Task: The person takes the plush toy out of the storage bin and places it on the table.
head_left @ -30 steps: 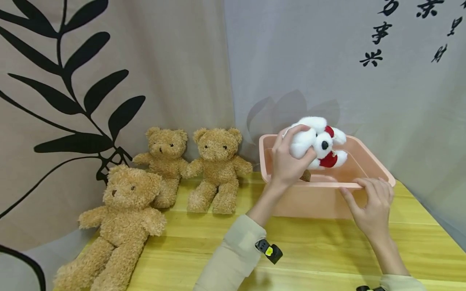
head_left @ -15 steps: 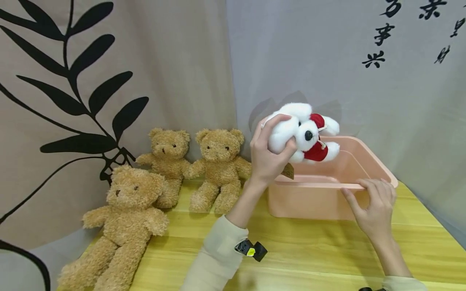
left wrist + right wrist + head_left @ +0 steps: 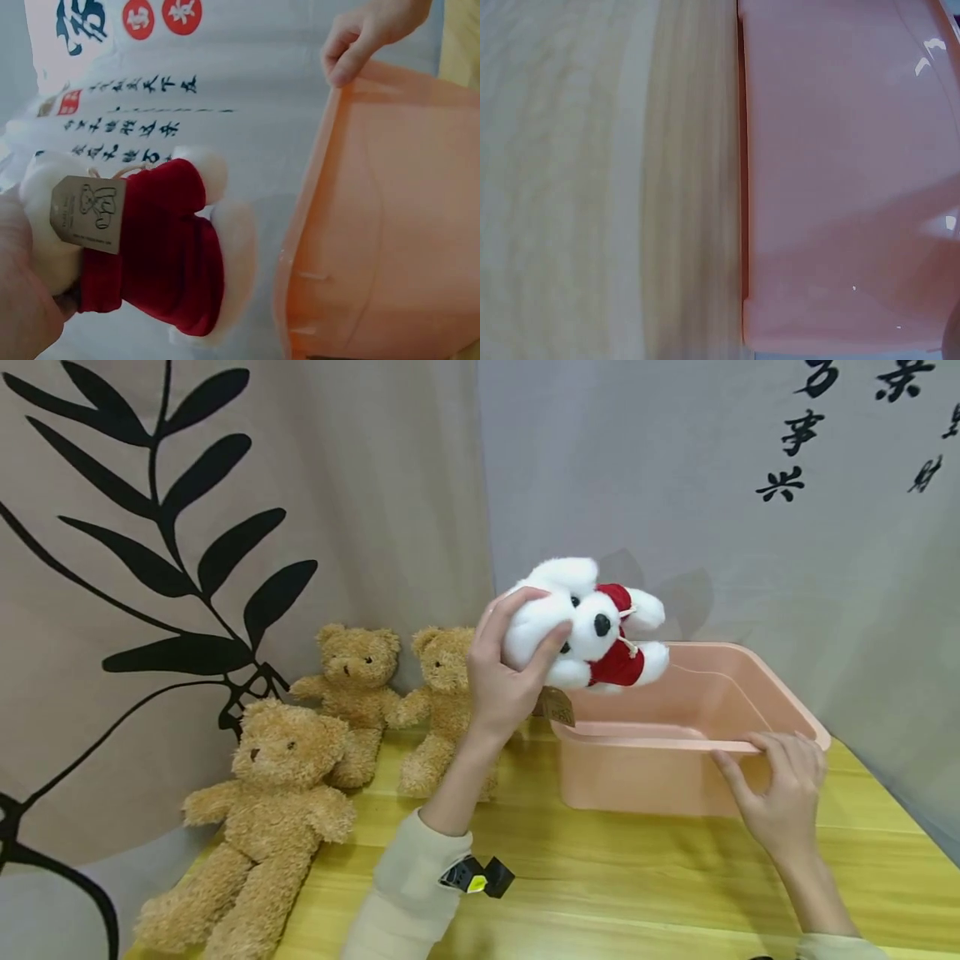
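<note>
In the head view my left hand (image 3: 507,668) grips a white plush toy (image 3: 600,622) by its head, with thumb and fingers wrapped round it. The toy has a black nose and red clothes, and it lies sideways in the air above the left end of a pink plastic bin (image 3: 637,777). A brown paper tag (image 3: 91,214) hangs from it, printed with a small bear drawing. My right hand (image 3: 783,793) holds the bin's front rim near the right corner, fingers over the edge and thumb on the outer wall. Only the bin's side and the tabletop fill most of the right wrist view.
Three tan teddy bears are on the left: one large bear (image 3: 270,810) in front, a second bear (image 3: 358,693) behind it, and a third bear (image 3: 435,702) partly covered by my left arm. All are on the yellow wooden table (image 3: 600,885). Printed curtains (image 3: 390,485) hang behind.
My left hand has carried the white plush toy up and leftward, from over the bin's interior to its left end. My right hand stays on the rim, and the camera view has turned slightly.
</note>
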The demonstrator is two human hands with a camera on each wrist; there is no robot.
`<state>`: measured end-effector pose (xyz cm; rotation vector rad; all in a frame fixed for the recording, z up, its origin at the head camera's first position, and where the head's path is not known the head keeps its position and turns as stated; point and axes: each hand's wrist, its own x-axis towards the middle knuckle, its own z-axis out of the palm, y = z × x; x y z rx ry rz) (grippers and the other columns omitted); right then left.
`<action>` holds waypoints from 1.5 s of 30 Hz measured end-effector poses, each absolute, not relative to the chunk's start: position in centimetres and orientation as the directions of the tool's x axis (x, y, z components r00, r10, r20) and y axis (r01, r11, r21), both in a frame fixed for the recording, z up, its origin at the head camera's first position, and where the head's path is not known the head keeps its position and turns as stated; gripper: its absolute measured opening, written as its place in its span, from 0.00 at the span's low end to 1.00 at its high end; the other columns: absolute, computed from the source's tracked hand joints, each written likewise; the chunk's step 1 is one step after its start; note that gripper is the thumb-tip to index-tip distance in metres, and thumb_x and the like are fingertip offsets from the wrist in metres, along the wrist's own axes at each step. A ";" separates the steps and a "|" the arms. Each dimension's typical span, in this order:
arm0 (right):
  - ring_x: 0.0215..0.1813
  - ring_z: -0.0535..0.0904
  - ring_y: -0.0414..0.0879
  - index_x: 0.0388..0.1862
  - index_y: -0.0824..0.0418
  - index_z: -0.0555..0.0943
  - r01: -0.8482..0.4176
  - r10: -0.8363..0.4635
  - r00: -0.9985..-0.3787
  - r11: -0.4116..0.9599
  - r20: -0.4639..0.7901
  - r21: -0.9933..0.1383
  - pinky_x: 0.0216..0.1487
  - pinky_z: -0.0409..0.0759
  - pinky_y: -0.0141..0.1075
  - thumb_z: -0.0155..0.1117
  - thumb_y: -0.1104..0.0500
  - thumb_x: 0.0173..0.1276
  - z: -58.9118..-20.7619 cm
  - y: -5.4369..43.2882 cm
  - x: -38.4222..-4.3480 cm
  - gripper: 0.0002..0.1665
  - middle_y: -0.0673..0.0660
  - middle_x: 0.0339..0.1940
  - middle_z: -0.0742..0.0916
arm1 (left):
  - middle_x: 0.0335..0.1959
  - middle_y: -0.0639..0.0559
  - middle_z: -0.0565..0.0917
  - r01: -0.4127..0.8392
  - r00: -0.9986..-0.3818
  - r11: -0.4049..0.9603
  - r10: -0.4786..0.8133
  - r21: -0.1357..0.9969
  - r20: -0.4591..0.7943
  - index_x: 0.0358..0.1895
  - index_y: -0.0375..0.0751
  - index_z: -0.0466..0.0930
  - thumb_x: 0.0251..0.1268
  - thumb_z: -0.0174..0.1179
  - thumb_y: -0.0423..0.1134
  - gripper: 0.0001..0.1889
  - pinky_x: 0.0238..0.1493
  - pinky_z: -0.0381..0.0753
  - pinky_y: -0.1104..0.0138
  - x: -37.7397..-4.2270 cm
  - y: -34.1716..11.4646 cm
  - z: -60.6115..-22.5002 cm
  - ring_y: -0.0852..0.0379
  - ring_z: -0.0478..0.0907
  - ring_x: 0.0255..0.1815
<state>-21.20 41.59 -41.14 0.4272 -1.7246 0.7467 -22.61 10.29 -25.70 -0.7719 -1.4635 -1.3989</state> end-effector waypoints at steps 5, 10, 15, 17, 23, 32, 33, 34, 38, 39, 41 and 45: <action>0.43 0.71 0.64 0.35 0.76 0.80 -0.631 0.096 -0.282 0.731 0.955 -0.260 0.67 0.55 0.43 0.61 0.28 0.66 -41.0 41.6 -21.1 0.47 0.70 0.33 0.81 | 0.51 0.40 0.84 0.898 -0.403 0.109 -0.190 0.427 0.895 0.53 0.34 0.80 0.62 0.69 0.33 0.17 0.39 0.86 0.58 -21.9 9.0 -25.5 0.50 0.82 0.45; 0.42 0.70 0.64 0.34 0.77 0.80 -0.636 0.096 -0.281 0.726 0.955 -0.261 0.67 0.54 0.42 0.61 0.28 0.66 -40.6 41.3 -20.8 0.47 0.71 0.32 0.81 | 0.52 0.41 0.84 0.891 -0.432 0.070 -0.172 0.448 0.885 0.55 0.33 0.78 0.63 0.64 0.38 0.19 0.37 0.86 0.56 -21.3 7.4 -25.4 0.50 0.82 0.43; 0.42 0.70 0.65 0.34 0.77 0.80 -0.643 0.093 -0.278 0.722 0.956 -0.257 0.65 0.53 0.40 0.61 0.29 0.66 -40.4 41.2 -20.7 0.47 0.71 0.31 0.81 | 0.52 0.41 0.84 0.883 -0.451 0.066 -0.148 0.464 0.880 0.56 0.33 0.78 0.60 0.63 0.38 0.21 0.36 0.86 0.57 -20.8 5.4 -25.6 0.50 0.82 0.43; 0.42 0.70 0.65 0.34 0.77 0.80 -0.643 0.092 -0.277 0.722 0.957 -0.255 0.65 0.53 0.40 0.61 0.29 0.66 -40.3 41.1 -20.8 0.47 0.71 0.31 0.81 | 0.52 0.41 0.84 0.882 -0.457 0.060 -0.137 0.468 0.879 0.56 0.32 0.78 0.58 0.63 0.38 0.22 0.37 0.85 0.58 -20.7 4.6 -25.7 0.49 0.81 0.43; 0.41 0.70 0.65 0.34 0.77 0.80 -0.642 0.091 -0.268 0.725 0.959 -0.248 0.66 0.54 0.41 0.62 0.29 0.66 -40.5 41.2 -21.0 0.46 0.71 0.31 0.81 | 0.54 0.42 0.82 0.867 -0.495 0.028 -0.075 0.498 0.866 0.56 0.30 0.77 0.55 0.65 0.36 0.24 0.38 0.86 0.58 -20.3 2.5 -26.1 0.47 0.81 0.45; 0.40 0.70 0.64 0.34 0.76 0.80 -0.637 0.091 -0.272 0.729 0.958 -0.250 0.67 0.55 0.43 0.61 0.29 0.66 -40.8 41.4 -21.1 0.46 0.71 0.31 0.81 | 0.56 0.44 0.81 0.805 -0.593 0.072 0.050 0.589 0.804 0.61 0.32 0.74 0.49 0.68 0.38 0.32 0.41 0.86 0.57 -19.6 -0.2 -27.0 0.46 0.80 0.48; 0.40 0.70 0.64 0.34 0.76 0.80 -0.638 0.091 -0.271 0.729 0.958 -0.249 0.67 0.55 0.43 0.61 0.29 0.66 -40.8 41.4 -21.1 0.46 0.71 0.31 0.81 | 0.56 0.44 0.80 0.797 -0.603 0.077 0.067 0.599 0.795 0.62 0.33 0.73 0.49 0.68 0.38 0.33 0.42 0.86 0.57 -19.5 -0.5 -27.1 0.46 0.80 0.48; 0.40 0.70 0.64 0.34 0.77 0.80 -0.638 0.091 -0.270 0.729 0.959 -0.249 0.67 0.55 0.43 0.62 0.29 0.66 -40.7 41.4 -21.1 0.46 0.71 0.31 0.81 | 0.56 0.44 0.80 0.790 -0.612 0.079 0.084 0.608 0.786 0.63 0.32 0.73 0.49 0.68 0.37 0.33 0.42 0.85 0.57 -19.4 -0.8 -27.3 0.46 0.79 0.48; 0.39 0.70 0.64 0.34 0.77 0.80 -0.641 0.093 -0.268 0.726 0.959 -0.250 0.67 0.55 0.43 0.62 0.29 0.66 -40.6 41.2 -21.0 0.46 0.71 0.31 0.81 | 0.55 0.44 0.80 0.756 -0.653 0.089 0.164 0.648 0.740 0.63 0.33 0.73 0.49 0.68 0.34 0.33 0.43 0.85 0.57 -19.0 -1.9 -27.9 0.46 0.79 0.47; 0.39 0.70 0.64 0.33 0.77 0.80 -0.641 0.094 -0.267 0.725 0.959 -0.250 0.67 0.55 0.43 0.62 0.29 0.66 -40.5 41.1 -21.0 0.46 0.71 0.31 0.81 | 0.55 0.44 0.80 0.749 -0.660 0.094 0.186 0.656 0.728 0.62 0.33 0.73 0.49 0.68 0.33 0.32 0.43 0.85 0.57 -18.9 -2.2 -28.0 0.46 0.79 0.47; 0.39 0.70 0.64 0.33 0.77 0.80 -0.642 0.096 -0.266 0.725 0.959 -0.251 0.67 0.55 0.43 0.61 0.29 0.66 -40.4 41.1 -20.9 0.46 0.71 0.31 0.81 | 0.55 0.44 0.81 0.737 -0.671 0.109 0.227 0.667 0.705 0.62 0.33 0.74 0.50 0.68 0.31 0.31 0.45 0.85 0.56 -18.7 -2.7 -28.1 0.46 0.79 0.48; 0.39 0.70 0.64 0.33 0.77 0.80 -0.642 0.098 -0.264 0.725 0.960 -0.251 0.67 0.55 0.44 0.61 0.29 0.67 -40.3 40.9 -20.9 0.46 0.71 0.30 0.81 | 0.56 0.46 0.81 0.719 -0.687 0.146 0.291 0.679 0.665 0.62 0.36 0.75 0.49 0.68 0.29 0.30 0.47 0.84 0.54 -18.3 -3.7 -28.6 0.46 0.79 0.50</action>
